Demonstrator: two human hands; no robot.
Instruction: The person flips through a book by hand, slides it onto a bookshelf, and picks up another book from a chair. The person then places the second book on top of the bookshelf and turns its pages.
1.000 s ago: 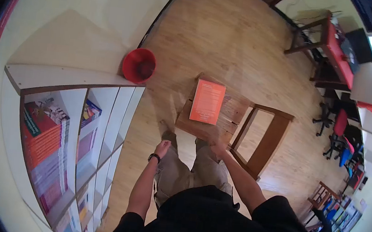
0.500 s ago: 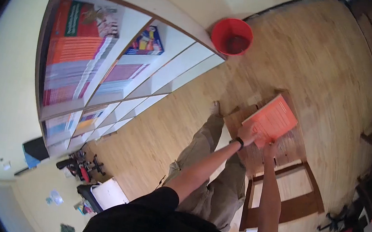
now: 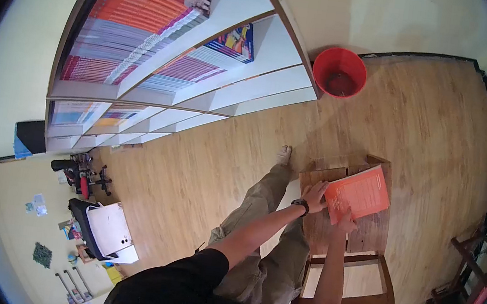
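An orange softcover book (image 3: 365, 190) with lines of dark print lies over the seat of a wooden chair (image 3: 312, 227); whether it rests fully on the seat I cannot tell. My left hand (image 3: 315, 196), with a dark band on its wrist, holds the book's left edge, fingers close together. At the lower edge, my right hand (image 3: 348, 221) grips the book near its corner, one finger reaching over the cover. The undersides of both grips are hidden.
Left of me stands a white shelf unit (image 3: 280, 39) with stacked books (image 3: 140, 8). A red bucket (image 3: 339, 73) is by its end, against the wall. An office chair (image 3: 87, 179) and a white-topped seat (image 3: 109, 230) stand at lower left, dark wooden furniture (image 3: 484, 251) at right.
The view has turned, so the shelf, bucket and chair sit differently in it. My left hand has shifted off the cover to the book's left edge; my right hand stays at the lower edge.
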